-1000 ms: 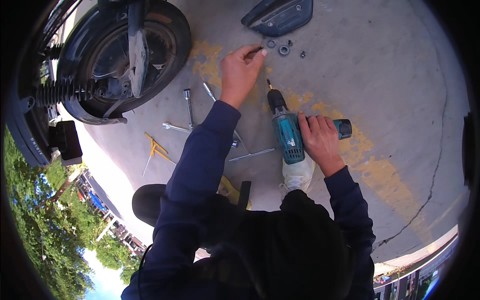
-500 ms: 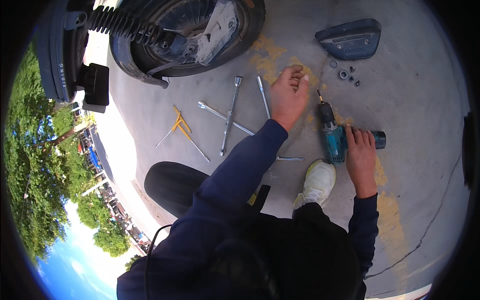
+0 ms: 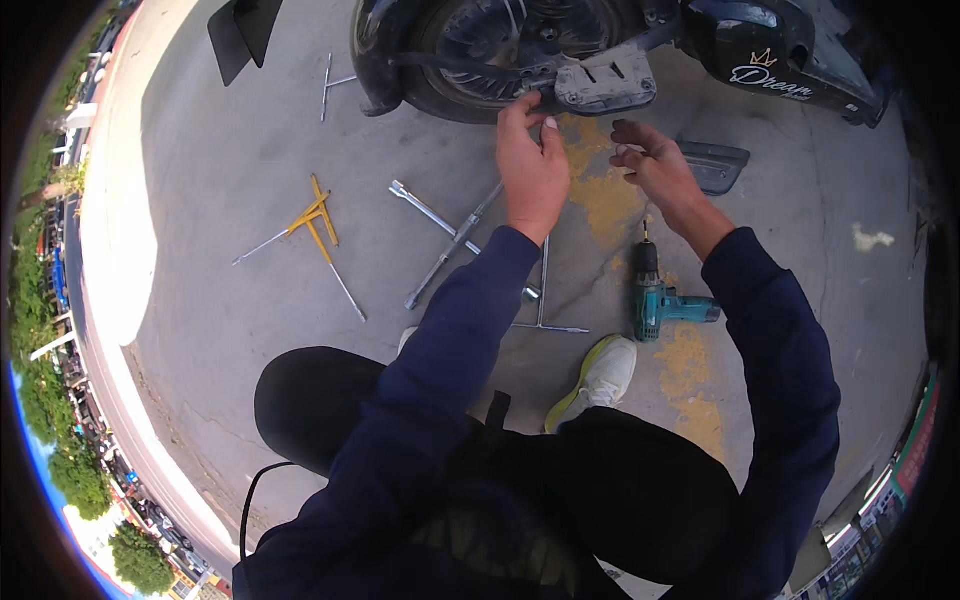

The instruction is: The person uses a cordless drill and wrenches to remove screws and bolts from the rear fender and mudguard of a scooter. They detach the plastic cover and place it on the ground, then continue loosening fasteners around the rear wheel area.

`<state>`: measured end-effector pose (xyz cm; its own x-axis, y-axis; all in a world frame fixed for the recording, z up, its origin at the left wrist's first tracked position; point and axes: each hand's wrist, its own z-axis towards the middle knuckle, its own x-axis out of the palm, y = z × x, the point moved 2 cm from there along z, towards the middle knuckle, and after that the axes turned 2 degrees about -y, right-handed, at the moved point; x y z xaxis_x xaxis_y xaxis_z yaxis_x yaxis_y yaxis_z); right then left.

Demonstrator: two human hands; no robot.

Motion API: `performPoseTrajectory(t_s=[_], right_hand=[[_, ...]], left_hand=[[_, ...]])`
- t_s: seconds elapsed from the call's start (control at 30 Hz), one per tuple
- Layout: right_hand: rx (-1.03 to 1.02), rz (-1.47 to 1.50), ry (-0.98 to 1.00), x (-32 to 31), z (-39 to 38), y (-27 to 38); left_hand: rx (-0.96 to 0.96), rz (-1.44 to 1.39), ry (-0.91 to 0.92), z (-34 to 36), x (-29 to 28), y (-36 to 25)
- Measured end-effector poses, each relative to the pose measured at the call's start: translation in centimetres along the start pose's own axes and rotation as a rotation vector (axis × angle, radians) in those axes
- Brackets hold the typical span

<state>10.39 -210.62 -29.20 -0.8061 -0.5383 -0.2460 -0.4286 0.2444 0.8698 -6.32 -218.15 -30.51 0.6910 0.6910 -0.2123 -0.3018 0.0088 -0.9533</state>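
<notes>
My left hand [image 3: 535, 170] is raised just in front of the scooter's rear wheel [image 3: 465, 65], beside a dusty grey metal cover [image 3: 605, 82]. Its fingers are loosely bent, the thumb stands apart, and no object shows in it. To the right, my right hand [image 3: 662, 172] hangs over the ground with fingers curled in toward the thumb. Whatever it may hold is hidden or too small to name. Below that hand a teal and black cordless drill [image 3: 650, 305] lies with its bit pointing away from me. A dark plastic side panel [image 3: 718, 168] lies partly behind my right hand.
A silver cross wrench [image 3: 455, 245] and a T-handle wrench [image 3: 542, 300] lie left of the drill. Farther left are yellow-handled T-shaped tools [image 3: 315, 215]. Another T-shaped tool [image 3: 326, 88] lies near the wheel. My white shoe [image 3: 600, 375] is close to the drill.
My right hand has left the drill and moved up and forward. My left hand has shifted slightly left toward the wheel. The view has turned, showing more of the scooter on the right.
</notes>
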Motion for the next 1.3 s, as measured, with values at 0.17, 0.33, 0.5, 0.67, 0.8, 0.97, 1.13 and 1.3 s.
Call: performPoseTrajectory(t_s=[0.17,0.33,0.5,0.67,0.8,0.97,1.13,1.3], right_hand=[[-0.083,0.327,-0.264,3.2,4.3,1.4],[-0.096,0.742,-0.515,7.3,4.7,0.1],[-0.290,0.601,-0.665,8.9,5.9,0.5],[-0.334,0.732,-0.638,9.4,6.8,0.0],[-0.319,0.775,-0.591,9.5,5.5,-0.2],[-0.310,1.102,-0.453,10.5,4.3,-0.1],[-0.324,1.116,-0.419,10.5,3.8,0.3],[-0.269,1.204,-0.265,10.0,5.0,-0.1]], left_hand=[[-0.075,-0.193,-0.015,0.4,0.1,1.5],[-0.063,-0.052,0.055,0.2,-0.4,0.1],[-0.024,-0.019,0.070,0.1,0.3,0.0],[-0.018,-0.028,0.068,-0.3,0.8,0.4],[-0.118,-0.167,0.049,-0.2,1.1,0.0],[-0.152,-0.178,0.038,0.5,1.2,0.5],[-0.225,-0.149,0.126,1.3,0.9,0.4],[-0.362,-0.306,0.102,1.8,0.5,2.4]])
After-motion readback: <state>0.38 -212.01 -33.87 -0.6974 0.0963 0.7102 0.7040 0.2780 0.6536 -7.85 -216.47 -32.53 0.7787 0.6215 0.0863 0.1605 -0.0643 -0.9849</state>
